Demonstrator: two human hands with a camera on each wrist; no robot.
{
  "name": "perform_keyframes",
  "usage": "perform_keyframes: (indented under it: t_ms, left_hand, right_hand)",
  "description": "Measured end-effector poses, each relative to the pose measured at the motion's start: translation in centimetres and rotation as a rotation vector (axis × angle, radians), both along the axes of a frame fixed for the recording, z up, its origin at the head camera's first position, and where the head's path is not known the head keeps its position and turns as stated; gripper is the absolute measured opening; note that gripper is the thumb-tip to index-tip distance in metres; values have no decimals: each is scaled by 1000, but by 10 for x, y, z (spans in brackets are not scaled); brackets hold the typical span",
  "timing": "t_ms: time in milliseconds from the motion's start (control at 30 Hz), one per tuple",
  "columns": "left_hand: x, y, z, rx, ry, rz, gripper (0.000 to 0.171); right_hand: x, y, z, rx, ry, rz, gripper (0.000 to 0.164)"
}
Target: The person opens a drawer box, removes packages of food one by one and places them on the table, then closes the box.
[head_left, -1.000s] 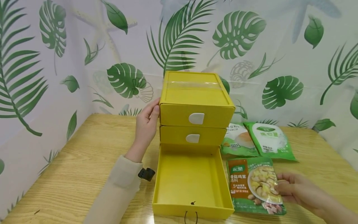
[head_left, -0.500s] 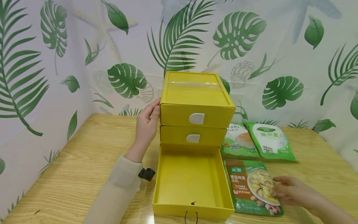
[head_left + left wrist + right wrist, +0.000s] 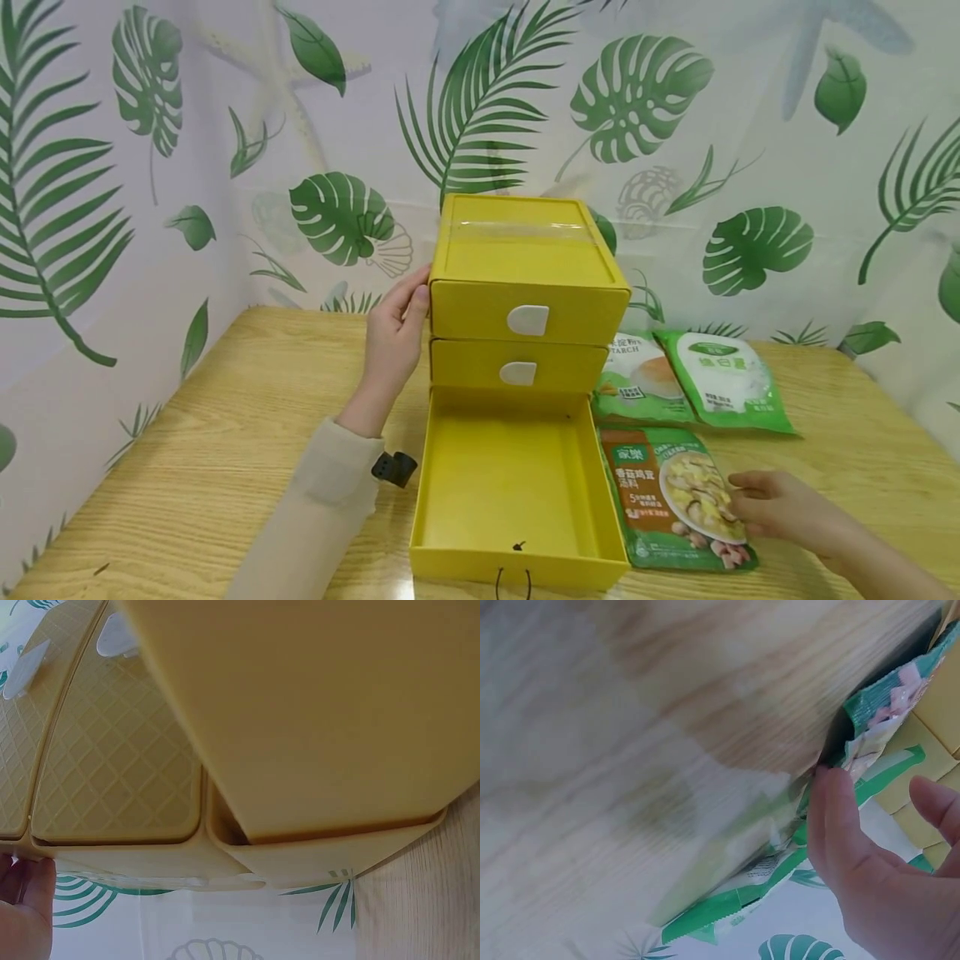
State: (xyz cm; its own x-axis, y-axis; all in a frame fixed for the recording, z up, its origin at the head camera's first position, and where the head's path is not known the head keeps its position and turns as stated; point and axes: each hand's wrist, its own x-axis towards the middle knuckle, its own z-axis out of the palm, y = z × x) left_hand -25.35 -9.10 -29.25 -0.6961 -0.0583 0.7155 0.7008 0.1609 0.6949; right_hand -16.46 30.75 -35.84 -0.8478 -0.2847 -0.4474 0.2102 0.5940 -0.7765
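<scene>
A yellow chest of drawers [image 3: 529, 310] stands on the table, its bottom drawer [image 3: 510, 475] pulled out and the upper two closed. My left hand [image 3: 393, 333] rests against the chest's left side; the left wrist view shows the thumb and some fingers [image 3: 26, 907] at that side. Right of the open drawer lies a green and brown soup mix packet [image 3: 678, 500] with a picture of a mushroom dish. My right hand [image 3: 787, 512] touches the packet's right edge. In the right wrist view the fingers are fairly straight, with the thumb [image 3: 934, 806] held apart from them.
A starch bag [image 3: 641, 379] and another green and white bag [image 3: 727, 379] lie behind the packet, right of the chest. A leaf-printed cloth [image 3: 300, 125] hangs behind the wooden table [image 3: 225, 417]. A black cord loop [image 3: 512, 579] hangs from the drawer front.
The soup mix packet has shifted slightly left and lies flatter beside the drawer. My right hand's grip on its edge has loosened. The left hand has stayed put.
</scene>
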Motion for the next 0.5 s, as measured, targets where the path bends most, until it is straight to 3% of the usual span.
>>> perform_keyframes:
  t_ms: [233,500]
  left_hand:
    - [0,0,0,2,-1,-1,30]
    - [0,-1,0,14,-6,-8,30]
  right_hand:
    - [0,-1,0,70,29,-32,58]
    - [2,-2,7,71,133,20,55]
